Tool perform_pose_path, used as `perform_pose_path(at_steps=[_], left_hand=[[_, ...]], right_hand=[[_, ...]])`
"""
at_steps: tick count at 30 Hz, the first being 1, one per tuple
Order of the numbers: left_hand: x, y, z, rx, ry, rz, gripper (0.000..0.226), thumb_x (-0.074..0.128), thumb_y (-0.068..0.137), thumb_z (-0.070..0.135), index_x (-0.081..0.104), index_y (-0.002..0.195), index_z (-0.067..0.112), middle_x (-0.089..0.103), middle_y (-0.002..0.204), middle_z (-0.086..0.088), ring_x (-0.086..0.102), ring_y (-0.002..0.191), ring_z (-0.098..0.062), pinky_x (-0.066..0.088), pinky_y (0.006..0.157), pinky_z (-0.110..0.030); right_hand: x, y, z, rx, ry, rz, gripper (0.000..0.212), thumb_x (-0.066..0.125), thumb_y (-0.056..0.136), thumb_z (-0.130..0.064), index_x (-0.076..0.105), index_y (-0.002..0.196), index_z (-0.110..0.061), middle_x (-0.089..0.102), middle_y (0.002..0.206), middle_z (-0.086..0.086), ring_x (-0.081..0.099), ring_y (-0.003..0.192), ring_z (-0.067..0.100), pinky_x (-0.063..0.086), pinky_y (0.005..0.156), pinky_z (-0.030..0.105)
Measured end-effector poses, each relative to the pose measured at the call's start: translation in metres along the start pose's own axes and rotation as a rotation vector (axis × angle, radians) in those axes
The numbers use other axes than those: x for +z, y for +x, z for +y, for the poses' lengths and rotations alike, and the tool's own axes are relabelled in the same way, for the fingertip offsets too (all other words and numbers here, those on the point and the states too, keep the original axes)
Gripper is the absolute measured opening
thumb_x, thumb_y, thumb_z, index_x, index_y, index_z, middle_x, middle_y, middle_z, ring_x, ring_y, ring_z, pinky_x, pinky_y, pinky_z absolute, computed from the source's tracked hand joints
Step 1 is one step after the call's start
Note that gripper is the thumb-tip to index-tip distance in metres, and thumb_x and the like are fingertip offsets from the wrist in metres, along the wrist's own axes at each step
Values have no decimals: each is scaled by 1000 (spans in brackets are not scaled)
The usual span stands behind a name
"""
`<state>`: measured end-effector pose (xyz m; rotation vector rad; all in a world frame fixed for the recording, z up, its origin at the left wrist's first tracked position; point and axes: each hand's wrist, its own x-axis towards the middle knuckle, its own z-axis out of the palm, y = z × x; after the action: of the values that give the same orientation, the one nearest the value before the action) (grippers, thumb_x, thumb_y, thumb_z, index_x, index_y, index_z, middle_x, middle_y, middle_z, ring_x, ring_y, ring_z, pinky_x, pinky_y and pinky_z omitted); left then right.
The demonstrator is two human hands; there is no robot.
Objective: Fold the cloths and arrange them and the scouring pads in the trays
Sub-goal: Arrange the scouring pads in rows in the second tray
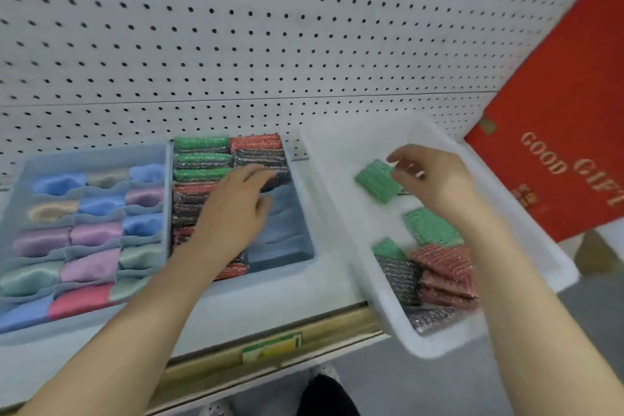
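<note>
A blue-grey divided tray point(101, 154) on the left holds several folded cloths point(96, 233) in blue, lilac, green, beige and red. Beside it, a second blue-grey tray point(297, 213) carries rows of green, red and dark scouring pads point(202, 159). My left hand point(236, 209) lies flat on those pads, fingers straight, fingertips on a dark pad. A white bin point(324, 159) on the right contains loose pads point(439, 267). My right hand point(429, 176) pinches the edge of a tilted green scouring pad point(376, 181) over the bin; motion blur softens the grip.
A white pegboard wall point(270, 44) rises behind the trays. A red mat printed "GOOD GIFT" point(557, 145) leans at the right. The shelf's gold front rail point(270, 344) bears a yellow-green label. The bin overhangs the shelf edge.
</note>
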<state>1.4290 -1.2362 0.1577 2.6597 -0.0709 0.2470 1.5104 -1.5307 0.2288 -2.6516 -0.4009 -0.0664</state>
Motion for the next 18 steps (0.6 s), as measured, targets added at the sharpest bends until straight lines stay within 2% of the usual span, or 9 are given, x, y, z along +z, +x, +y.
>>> perform_pose_path(at_steps=[2, 4, 5, 7, 10, 12, 13, 15, 18], left_hand=[[5, 5, 33, 70, -56, -27, 41, 58, 93, 16, 57, 134, 19, 53, 139, -3, 48, 127, -24, 37, 107, -35], [15, 10, 64, 130, -99, -49, 38, 57, 96, 19, 58, 133, 22, 53, 140, 0, 46, 130, -22, 34, 108, -31], [21, 13, 79, 160, -116, -56, 37, 57, 96, 19, 58, 133, 22, 53, 140, 1, 46, 131, -22, 34, 108, -32], [34, 18, 108, 191, -138, -59, 36, 57, 97, 20, 58, 133, 23, 53, 139, 2, 47, 129, -22, 37, 105, -34], [54, 25, 143, 167, -140, -89, 36, 55, 98, 21, 57, 133, 24, 53, 139, 4, 48, 127, -19, 36, 101, -30], [66, 28, 159, 148, -112, -137, 37, 53, 99, 25, 54, 135, 27, 51, 140, 6, 47, 127, -18, 36, 102, -31], [71, 30, 165, 130, -86, -167, 38, 52, 99, 27, 53, 136, 29, 50, 141, 7, 48, 127, -17, 38, 102, -32], [77, 31, 173, 79, 20, -243, 39, 49, 100, 33, 48, 139, 32, 48, 143, 9, 48, 127, -17, 43, 101, -35], [76, 37, 188, -1, 200, -396, 47, 48, 99, 41, 41, 144, 30, 47, 145, 6, 49, 126, -20, 45, 100, -38]], right_hand=[[-22, -23, 34, 81, -69, -78, 18, 70, 87, -18, 71, 104, -23, 70, 91, -4, 65, 79, 13, 47, 69, 25], [-30, -40, 64, 192, -156, -251, 16, 71, 88, -29, 69, 103, -27, 71, 99, -2, 64, 85, 16, 42, 68, 24], [-29, -48, 75, 230, -214, -374, 23, 71, 86, -41, 67, 106, -30, 70, 105, -3, 63, 90, 16, 42, 72, 24], [-23, -59, 90, 236, -282, -647, 53, 69, 77, -64, 61, 121, -35, 65, 118, -8, 60, 103, 14, 45, 86, 26], [-26, -68, 102, 138, -190, -865, 86, 72, 69, -69, 41, 143, -37, 49, 143, -11, 49, 126, 11, 37, 105, 22], [-29, -69, 108, 51, -176, -926, 96, 77, 69, -62, 29, 149, -37, 40, 150, -15, 42, 134, 8, 31, 108, 17], [-26, -69, 111, 0, -195, -934, 99, 78, 69, -61, 26, 150, -37, 37, 152, -14, 42, 135, 9, 31, 110, 19], [-14, -69, 117, -87, -256, -883, 101, 77, 69, -55, 22, 152, -37, 35, 155, -7, 44, 133, 17, 38, 110, 31], [0, -58, 121, -147, -236, -746, 99, 78, 70, -43, 23, 153, -31, 31, 154, -1, 46, 130, 23, 43, 105, 36]])
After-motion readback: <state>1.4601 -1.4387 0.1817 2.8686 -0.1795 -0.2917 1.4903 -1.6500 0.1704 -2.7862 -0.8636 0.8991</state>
